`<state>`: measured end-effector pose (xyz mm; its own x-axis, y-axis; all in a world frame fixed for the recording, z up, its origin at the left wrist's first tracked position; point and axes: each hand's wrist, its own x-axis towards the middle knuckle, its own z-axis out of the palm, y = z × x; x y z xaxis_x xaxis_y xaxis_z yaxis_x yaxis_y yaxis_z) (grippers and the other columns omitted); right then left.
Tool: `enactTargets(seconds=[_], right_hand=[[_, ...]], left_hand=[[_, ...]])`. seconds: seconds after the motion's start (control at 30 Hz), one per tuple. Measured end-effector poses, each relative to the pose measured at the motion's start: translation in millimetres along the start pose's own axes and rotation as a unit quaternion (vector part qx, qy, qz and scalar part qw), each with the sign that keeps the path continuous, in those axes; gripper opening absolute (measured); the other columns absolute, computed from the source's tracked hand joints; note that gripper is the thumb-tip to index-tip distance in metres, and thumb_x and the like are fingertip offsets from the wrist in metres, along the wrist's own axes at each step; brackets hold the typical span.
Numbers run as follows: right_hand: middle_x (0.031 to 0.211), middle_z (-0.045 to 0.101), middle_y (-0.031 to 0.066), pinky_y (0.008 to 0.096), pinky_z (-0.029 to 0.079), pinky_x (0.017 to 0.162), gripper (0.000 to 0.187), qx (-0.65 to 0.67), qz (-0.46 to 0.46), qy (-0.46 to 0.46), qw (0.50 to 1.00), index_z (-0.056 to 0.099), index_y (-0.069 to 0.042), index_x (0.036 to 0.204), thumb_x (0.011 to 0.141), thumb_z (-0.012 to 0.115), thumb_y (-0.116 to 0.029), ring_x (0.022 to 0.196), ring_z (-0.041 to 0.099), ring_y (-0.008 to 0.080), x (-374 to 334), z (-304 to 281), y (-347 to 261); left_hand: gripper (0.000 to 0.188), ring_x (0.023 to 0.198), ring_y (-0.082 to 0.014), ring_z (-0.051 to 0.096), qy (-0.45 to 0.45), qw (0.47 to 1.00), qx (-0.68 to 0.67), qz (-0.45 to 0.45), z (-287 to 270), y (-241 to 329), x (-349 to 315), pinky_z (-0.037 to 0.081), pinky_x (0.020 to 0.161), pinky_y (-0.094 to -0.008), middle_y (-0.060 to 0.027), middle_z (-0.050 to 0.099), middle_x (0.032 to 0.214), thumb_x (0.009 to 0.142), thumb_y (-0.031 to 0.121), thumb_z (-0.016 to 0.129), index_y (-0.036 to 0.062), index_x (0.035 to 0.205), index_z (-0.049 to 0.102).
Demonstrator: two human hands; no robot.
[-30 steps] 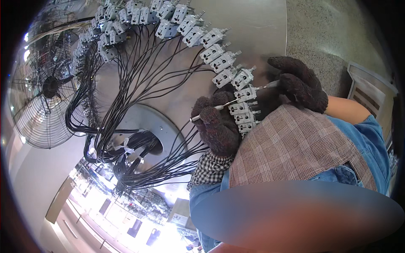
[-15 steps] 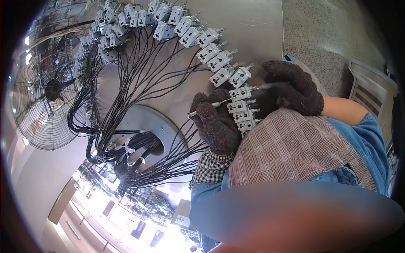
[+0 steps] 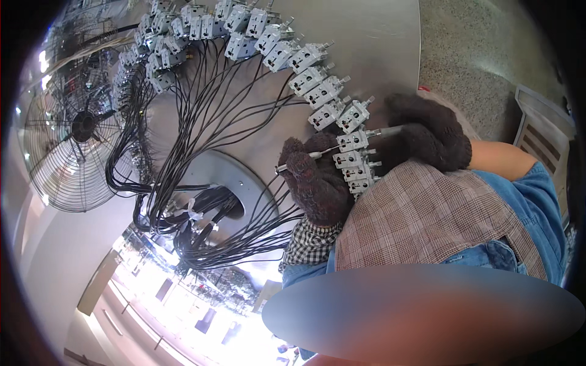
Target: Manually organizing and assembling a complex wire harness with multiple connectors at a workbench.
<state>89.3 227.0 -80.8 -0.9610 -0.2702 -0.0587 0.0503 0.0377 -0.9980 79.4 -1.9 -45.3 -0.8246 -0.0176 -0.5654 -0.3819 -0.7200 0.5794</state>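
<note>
My left hand [image 3: 314, 186], in a dark brown knitted glove, is closed round a slim metal tool [image 3: 299, 161]. The tool's thin tip points at a grey block-shaped connector [image 3: 353, 141] in a curved row. My right hand [image 3: 430, 131], gloved the same way, is curled on the other side of that connector. From the right glove a grey rod-shaped tool [image 3: 389, 130] reaches to the connector's end; its rear is hidden in the glove. Beside my left hand, more connectors [image 3: 359, 172] continue the row toward my apron. Black cables [image 3: 201, 134] run from the row to the middle.
A round metal plate [image 3: 250, 177] with a hole holds the bundled cables on the grey tabletop [image 3: 378, 36]. More connectors [image 3: 241, 46] line the far arc. A wire-caged fan [image 3: 82, 128] stands left. A slatted seat [image 3: 540, 140] is at the right.
The whole view has shifted slightly, moving the scene a little right. The rod-shaped tool in my right hand now shows more clearly at the connector; my left hand keeps its grip.
</note>
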Motion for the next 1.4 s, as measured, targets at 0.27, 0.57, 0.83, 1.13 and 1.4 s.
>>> enactTargets(seconds=[0.27,0.57,0.83,1.13,1.4], right_hand=[[0.112,0.061,0.0164,0.0309,0.053,0.080,0.040,-0.031,-0.007,0.016,0.999,0.047,0.002,0.129,0.094,0.053,-0.016,0.091,0.064,0.0208,5.2,-1.0,-1.7],[0.101,0.063,0.0111,0.0282,0.053,0.073,0.035,-0.066,-0.037,0.077,0.994,0.051,-0.001,0.125,0.095,0.051,-0.017,0.082,0.063,0.0150,1.2,11.9,4.1],[0.107,0.062,0.0107,0.0300,0.052,0.077,0.032,0.069,0.061,0.071,0.993,0.053,-0.002,0.123,0.094,0.052,-0.016,0.090,0.061,0.0170,3.5,10.6,-13.0],[0.114,0.057,0.0161,0.0353,0.053,0.072,0.049,-0.285,-0.220,0.094,0.928,0.054,-0.002,0.119,0.071,0.065,-0.007,0.092,0.062,0.0270,7.2,9.7,7.4],[0.111,0.058,0.0164,0.0300,0.054,0.063,0.051,-0.267,-0.245,0.103,0.926,0.053,-0.001,0.119,0.070,0.067,-0.001,0.081,0.063,0.0239,11.0,13.0,6.3]], left_hand=[[0.029,0.098,-0.0339,0.056,-0.064,0.990,0.067,0.106,2.8,-5.5,1.8,0.048,0.088,-0.0488,-0.0233,0.057,0.101,0.097,0.031,0.040,0.0075,0.116,0.040],[0.027,0.099,-0.0326,0.056,-0.038,0.992,0.023,0.121,2.9,-9.0,-1.2,0.050,0.085,-0.0477,-0.0197,0.057,0.104,0.097,0.027,0.045,0.0098,0.118,0.043],[0.028,0.098,-0.0311,0.057,-0.067,0.995,0.016,0.075,6.0,-1.3,-0.6,0.052,0.083,-0.0458,-0.0179,0.057,0.102,0.096,0.029,0.047,0.0096,0.116,0.043],[0.029,0.098,-0.0290,0.057,-0.033,0.994,0.061,0.087,-0.9,-4.8,1.6,0.051,0.085,-0.0436,-0.0181,0.056,0.104,0.096,0.030,0.048,0.0115,0.118,0.042],[0.029,0.102,-0.0302,0.056,-0.044,0.994,0.061,0.084,-1.5,-3.7,1.6,0.050,0.088,-0.0462,-0.0177,0.056,0.106,0.095,0.028,0.049,0.0134,0.119,0.042]])
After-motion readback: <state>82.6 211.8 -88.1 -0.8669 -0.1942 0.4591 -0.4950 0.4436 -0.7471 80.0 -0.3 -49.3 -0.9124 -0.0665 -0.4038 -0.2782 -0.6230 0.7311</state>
